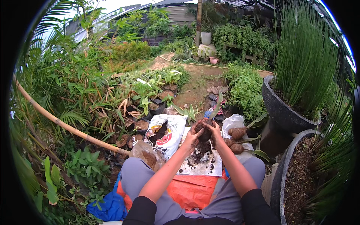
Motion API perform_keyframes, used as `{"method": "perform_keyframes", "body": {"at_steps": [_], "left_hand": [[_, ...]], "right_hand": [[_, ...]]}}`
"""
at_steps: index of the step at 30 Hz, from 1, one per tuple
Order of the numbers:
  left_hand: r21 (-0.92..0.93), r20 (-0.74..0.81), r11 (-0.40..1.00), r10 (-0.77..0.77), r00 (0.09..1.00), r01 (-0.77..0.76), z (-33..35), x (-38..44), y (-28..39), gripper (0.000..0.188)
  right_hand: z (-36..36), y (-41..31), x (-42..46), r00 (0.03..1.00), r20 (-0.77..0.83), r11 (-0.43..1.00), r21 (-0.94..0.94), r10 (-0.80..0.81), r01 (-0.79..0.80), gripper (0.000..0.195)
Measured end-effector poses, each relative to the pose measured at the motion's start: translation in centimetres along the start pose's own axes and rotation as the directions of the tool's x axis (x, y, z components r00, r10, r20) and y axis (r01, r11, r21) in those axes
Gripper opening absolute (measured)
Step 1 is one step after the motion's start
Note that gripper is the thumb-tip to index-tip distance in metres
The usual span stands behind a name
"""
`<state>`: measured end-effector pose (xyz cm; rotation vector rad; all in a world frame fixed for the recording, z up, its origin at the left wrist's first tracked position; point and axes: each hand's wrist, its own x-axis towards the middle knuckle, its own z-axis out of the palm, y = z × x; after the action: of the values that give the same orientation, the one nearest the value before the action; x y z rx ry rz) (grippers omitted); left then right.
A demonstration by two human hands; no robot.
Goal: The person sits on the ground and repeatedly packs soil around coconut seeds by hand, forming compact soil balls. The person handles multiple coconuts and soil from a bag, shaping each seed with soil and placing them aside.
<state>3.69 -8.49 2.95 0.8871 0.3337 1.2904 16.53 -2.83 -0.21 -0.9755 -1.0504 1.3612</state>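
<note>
Between my left hand [193, 135] and my right hand [215, 130] is a ball of dark soil [204, 134], pressed from both sides, with a broad pointed leaf [217, 106] standing up from it. Both hands are dirty with soil. Below them, loose soil [203, 152] lies scattered on a white plastic sheet [216, 168]. Just left of the sheet is a white printed sack [177, 123], torn, with dark soil [159, 133] showing. A clear plastic bag [137, 150] of brown fibrous material sits near my left knee. To the right lie several brown fibre-wrapped balls [236, 132] with long leaves.
An orange tarp [194, 188] lies between my legs, a blue one [108, 206] at lower left. Large black planters [284, 112] stand at right. A bamboo pole [73, 128] slants in from the left. Potted plants [156, 107] and sandals [219, 116] are ahead.
</note>
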Motion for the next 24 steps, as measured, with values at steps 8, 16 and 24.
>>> {"method": "perform_keyframes", "body": {"at_steps": [8, 16, 24], "left_hand": [[-0.15, -0.06, 0.987, -0.059, 0.996, 0.05, -3.1, 0.1, -1.0, 0.05], [0.362, -0.017, 0.904, 0.252, 0.968, -0.229, -2.2, 0.3, 0.4, 0.052], [0.929, 0.239, 0.173, 0.392, 0.888, -0.326, -0.8, -0.7, 0.9, 0.043]], "right_hand": [[1.0, -0.2, 0.0, 0.986, 0.163, 0.992, 0.124, -0.033, 0.012, 0.055], [2.1, -2.2, -1.3, 0.931, 0.333, 0.806, 0.505, 0.148, -0.309, 0.031], [0.9, -1.6, -0.7, 0.871, 0.436, 0.73, 0.515, 0.228, -0.449, 0.031]]}}
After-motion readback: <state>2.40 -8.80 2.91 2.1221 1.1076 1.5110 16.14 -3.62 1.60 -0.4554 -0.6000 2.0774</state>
